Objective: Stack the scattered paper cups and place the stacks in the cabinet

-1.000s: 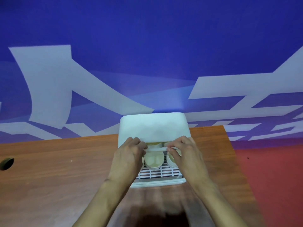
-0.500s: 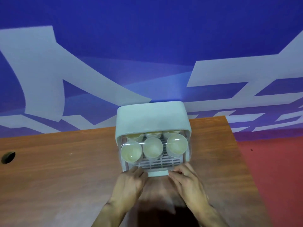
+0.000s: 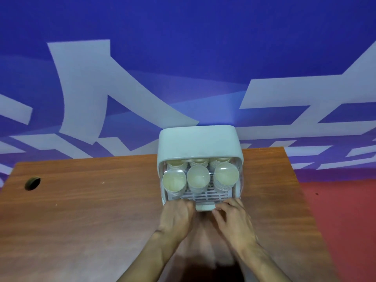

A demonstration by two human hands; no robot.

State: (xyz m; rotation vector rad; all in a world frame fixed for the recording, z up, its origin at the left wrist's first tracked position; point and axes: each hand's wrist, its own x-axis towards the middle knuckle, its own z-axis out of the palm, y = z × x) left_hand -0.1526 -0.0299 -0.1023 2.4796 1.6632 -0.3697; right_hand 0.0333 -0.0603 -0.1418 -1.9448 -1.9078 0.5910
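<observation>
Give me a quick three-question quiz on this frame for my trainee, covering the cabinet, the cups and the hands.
1. Multiple choice: how many cup stacks show in the front row inside the cabinet? A) two B) three C) five
2. True or false: more cup stacks stand on the table outside the cabinet.
3. Fill in: the left hand and the right hand are both at the cabinet's ___ front edge.

Key: 1 B; 2 false; 3 lower.
</observation>
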